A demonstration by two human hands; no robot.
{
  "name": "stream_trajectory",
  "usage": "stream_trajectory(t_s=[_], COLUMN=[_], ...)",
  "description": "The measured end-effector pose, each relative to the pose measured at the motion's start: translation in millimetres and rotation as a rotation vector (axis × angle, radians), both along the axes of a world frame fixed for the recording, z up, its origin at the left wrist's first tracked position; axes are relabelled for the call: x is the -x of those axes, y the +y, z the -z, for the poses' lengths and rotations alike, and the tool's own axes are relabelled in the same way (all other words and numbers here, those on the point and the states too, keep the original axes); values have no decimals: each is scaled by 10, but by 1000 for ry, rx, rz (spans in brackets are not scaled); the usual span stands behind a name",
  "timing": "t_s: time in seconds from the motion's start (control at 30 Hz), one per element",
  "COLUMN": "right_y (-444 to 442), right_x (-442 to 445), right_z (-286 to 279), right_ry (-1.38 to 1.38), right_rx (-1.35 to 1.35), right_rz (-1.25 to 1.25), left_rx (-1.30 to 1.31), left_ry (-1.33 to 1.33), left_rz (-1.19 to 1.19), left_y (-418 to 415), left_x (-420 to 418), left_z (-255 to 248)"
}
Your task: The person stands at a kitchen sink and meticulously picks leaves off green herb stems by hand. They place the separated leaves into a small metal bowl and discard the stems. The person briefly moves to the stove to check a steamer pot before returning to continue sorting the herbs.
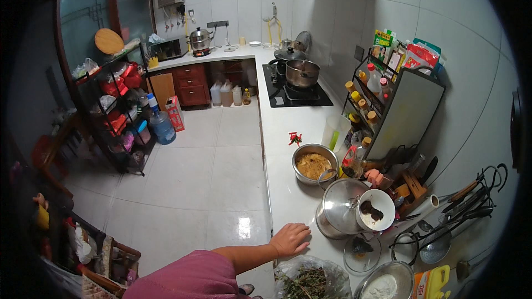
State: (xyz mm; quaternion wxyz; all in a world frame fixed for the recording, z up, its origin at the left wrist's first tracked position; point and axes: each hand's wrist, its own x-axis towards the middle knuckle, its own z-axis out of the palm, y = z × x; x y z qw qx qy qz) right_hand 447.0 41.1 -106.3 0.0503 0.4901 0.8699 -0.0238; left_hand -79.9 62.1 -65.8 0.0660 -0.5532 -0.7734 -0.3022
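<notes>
My left hand (292, 239) rests palm down on the white countertop (286, 191) near its front edge, holding nothing, fingers slightly apart. My right hand is out of view. Just below the left hand, a clear plastic bag (338, 272) holds green leafy stems (309, 282). To its right stands a lidded steel pot (338, 203). A white bowl (386, 197) with dark pieces in it sits on or beside that lid. A glass lid or plate (351, 259) bears a dark clump. Farther along, a steel pot (297, 168) contains yellowish-brown food (314, 166).
Red chillies (295, 138) lie on the counter. A bottle-filled spice rack (411, 112) stands against the wall; a gas hob (276, 87) carries pots. A basin of white powder (409, 272) is at lower right. A shelf rack (124, 133) and water bottle (163, 126) stand left.
</notes>
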Motion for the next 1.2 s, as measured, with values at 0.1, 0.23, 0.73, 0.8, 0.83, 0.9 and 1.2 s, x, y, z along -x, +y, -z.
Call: stream_trajectory(t_s=[0.1, 0.23, 0.73, 0.8, 0.83, 0.9, 1.2], right_y=[56, -62, 161, 203, 230, 496, 586], right_x=[564, 230, 3923, 4804, 5087, 5274, 5217], right_z=[-910, -419, -1893, -1339, -1053, -429, -146], right_ry=[57, 340, 1078, 965, 879, 713, 555], right_rx=[487, 180, -6, 53, 75, -62, -125], right_rz=[244, 82, -686, -695, -669, -701, -584], left_rx=[-11, 17, -346, -110, 116, 332, 897], left_ry=[-4, -11, -156, -115, -105, -189, -854], left_rz=[-16, -33, 94, 252, 261, 60, -1318], left_y=[116, -54, -804, -1677, -2235, -3562, -7547], left_x=[5, 34, 328, 687, 882, 1177, 130], left_z=[17, 28, 67, 74, 351, 540, 773])
